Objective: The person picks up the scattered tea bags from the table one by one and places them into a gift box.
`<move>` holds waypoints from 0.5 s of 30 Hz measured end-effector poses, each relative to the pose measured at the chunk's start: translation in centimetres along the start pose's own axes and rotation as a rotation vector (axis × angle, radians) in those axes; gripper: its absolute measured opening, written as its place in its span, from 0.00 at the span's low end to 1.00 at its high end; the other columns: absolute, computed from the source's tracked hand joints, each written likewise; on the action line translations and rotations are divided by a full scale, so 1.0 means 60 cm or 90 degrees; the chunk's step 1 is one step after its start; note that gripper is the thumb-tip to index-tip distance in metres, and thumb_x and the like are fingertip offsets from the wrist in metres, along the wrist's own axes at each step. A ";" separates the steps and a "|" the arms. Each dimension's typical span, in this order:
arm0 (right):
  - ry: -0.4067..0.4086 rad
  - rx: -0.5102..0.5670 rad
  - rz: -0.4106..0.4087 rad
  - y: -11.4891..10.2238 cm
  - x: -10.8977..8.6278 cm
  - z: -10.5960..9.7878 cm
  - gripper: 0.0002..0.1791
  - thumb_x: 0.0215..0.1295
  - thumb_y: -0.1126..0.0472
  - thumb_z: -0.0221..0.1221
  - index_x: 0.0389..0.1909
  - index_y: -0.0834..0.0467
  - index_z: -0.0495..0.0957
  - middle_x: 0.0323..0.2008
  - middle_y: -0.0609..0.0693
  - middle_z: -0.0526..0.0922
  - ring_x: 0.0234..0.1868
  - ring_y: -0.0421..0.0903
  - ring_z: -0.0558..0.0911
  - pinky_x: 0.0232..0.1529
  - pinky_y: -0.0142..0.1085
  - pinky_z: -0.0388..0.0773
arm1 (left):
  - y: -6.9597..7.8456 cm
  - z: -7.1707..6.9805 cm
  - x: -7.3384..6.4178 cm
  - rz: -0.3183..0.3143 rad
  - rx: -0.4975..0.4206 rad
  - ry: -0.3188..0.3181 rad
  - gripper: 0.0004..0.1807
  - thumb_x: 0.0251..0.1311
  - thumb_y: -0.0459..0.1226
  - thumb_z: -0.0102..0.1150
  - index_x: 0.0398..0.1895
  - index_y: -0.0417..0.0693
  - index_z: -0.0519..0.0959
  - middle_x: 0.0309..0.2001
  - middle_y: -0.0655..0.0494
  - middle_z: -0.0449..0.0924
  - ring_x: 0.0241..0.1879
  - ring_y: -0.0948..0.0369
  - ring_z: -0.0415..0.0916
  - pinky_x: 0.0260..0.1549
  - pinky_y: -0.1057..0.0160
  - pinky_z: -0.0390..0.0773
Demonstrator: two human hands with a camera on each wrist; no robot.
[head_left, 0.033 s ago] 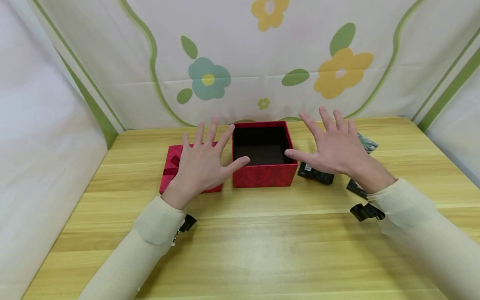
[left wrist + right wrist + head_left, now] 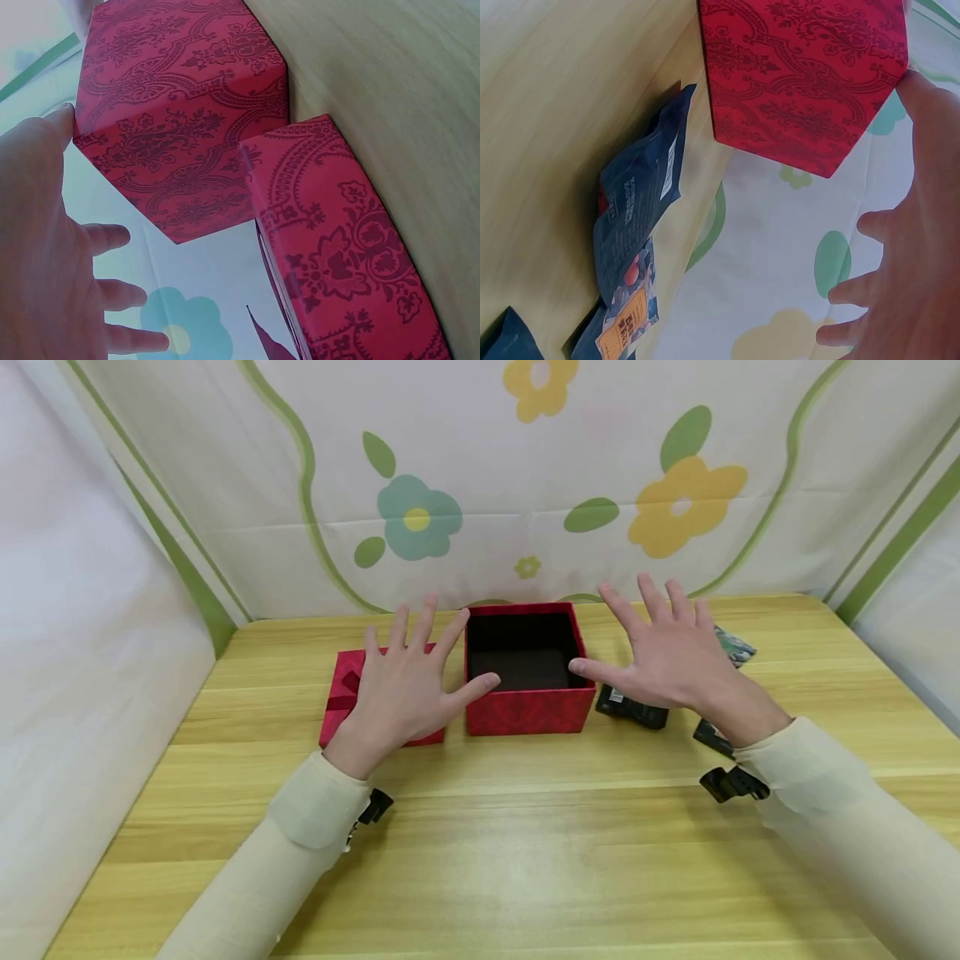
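My left hand (image 2: 405, 685) hovers over the red gift-box lid (image 2: 337, 717), fingers spread and palm down, holding nothing. A dark red ribbon bow shows on the lid, partly covered by the hand. Between the two hands stands the red patterned box (image 2: 525, 713), its top uncovered and its inside black. My right hand (image 2: 671, 656), also with spread fingers and nothing in it, is above the dark packets on the box's right. One dark packet (image 2: 641, 195) with a barcode lies beside the box. Both thumbs overlap the box in the head view.
Beyond the right hand, a colourful packet (image 2: 735, 646) lies toward the back, and another dark packet (image 2: 712, 737) is partly hidden under the wrist. A flower-print cloth (image 2: 487, 485) hangs along the back of the wooden table (image 2: 525, 860).
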State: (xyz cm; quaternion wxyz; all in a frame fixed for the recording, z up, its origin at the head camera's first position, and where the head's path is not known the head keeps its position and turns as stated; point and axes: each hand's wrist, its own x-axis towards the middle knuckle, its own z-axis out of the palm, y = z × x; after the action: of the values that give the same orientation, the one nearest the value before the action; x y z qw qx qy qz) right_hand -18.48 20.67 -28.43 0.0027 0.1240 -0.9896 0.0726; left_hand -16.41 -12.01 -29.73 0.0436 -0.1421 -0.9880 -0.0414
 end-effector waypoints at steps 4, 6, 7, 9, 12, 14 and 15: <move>-0.004 -0.001 -0.001 -0.001 0.000 -0.001 0.60 0.61 0.13 0.47 0.88 0.36 0.41 0.87 0.65 0.37 0.84 0.77 0.39 0.75 0.78 0.36 | 0.001 -0.001 0.000 0.002 0.000 0.002 0.53 0.63 0.81 0.38 0.88 0.74 0.43 0.89 0.52 0.35 0.87 0.39 0.36 0.77 0.24 0.43; -0.005 -0.002 -0.002 -0.001 -0.001 -0.002 0.60 0.61 0.13 0.47 0.88 0.36 0.41 0.87 0.65 0.37 0.84 0.76 0.39 0.75 0.78 0.36 | 0.001 -0.002 0.001 0.002 0.001 0.004 0.54 0.63 0.81 0.37 0.88 0.75 0.43 0.89 0.52 0.35 0.87 0.39 0.37 0.77 0.24 0.44; -0.006 -0.003 -0.003 -0.001 -0.001 -0.002 0.60 0.61 0.13 0.47 0.88 0.36 0.41 0.87 0.65 0.37 0.84 0.76 0.39 0.75 0.78 0.36 | 0.001 -0.002 0.001 0.002 0.001 0.005 0.54 0.63 0.81 0.37 0.88 0.75 0.43 0.89 0.53 0.35 0.87 0.39 0.37 0.77 0.24 0.44; -0.007 -0.005 -0.005 -0.001 -0.001 -0.003 0.60 0.61 0.12 0.47 0.88 0.36 0.41 0.87 0.65 0.37 0.84 0.76 0.39 0.76 0.77 0.36 | 0.001 -0.003 0.001 0.002 0.002 0.007 0.54 0.63 0.82 0.36 0.88 0.75 0.42 0.89 0.53 0.34 0.87 0.39 0.37 0.77 0.24 0.44; -0.007 -0.005 -0.007 -0.001 -0.001 -0.004 0.60 0.61 0.12 0.47 0.88 0.37 0.42 0.87 0.65 0.38 0.84 0.76 0.40 0.76 0.77 0.36 | 0.002 -0.005 0.002 0.003 0.001 0.008 0.54 0.62 0.82 0.36 0.87 0.75 0.42 0.89 0.54 0.33 0.87 0.39 0.37 0.77 0.24 0.44; -0.004 -0.003 -0.005 0.001 -0.002 -0.004 0.61 0.60 0.12 0.48 0.88 0.37 0.43 0.87 0.66 0.40 0.84 0.75 0.42 0.76 0.76 0.37 | 0.003 -0.005 0.002 0.006 -0.001 0.007 0.54 0.63 0.82 0.37 0.87 0.75 0.42 0.89 0.54 0.33 0.87 0.39 0.37 0.77 0.25 0.45; -0.002 -0.002 -0.004 0.002 -0.003 -0.003 0.60 0.60 0.12 0.48 0.88 0.37 0.43 0.87 0.66 0.41 0.84 0.75 0.43 0.76 0.76 0.38 | 0.004 -0.005 0.002 0.009 -0.003 0.006 0.54 0.63 0.81 0.37 0.88 0.75 0.42 0.89 0.54 0.33 0.87 0.39 0.38 0.78 0.25 0.45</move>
State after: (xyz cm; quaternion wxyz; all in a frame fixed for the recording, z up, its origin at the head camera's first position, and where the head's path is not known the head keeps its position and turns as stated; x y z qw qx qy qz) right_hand -18.33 20.83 -28.25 0.0016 0.1275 -0.9893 0.0706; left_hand -16.42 -11.80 -29.40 0.0481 -0.1490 -0.9867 -0.0443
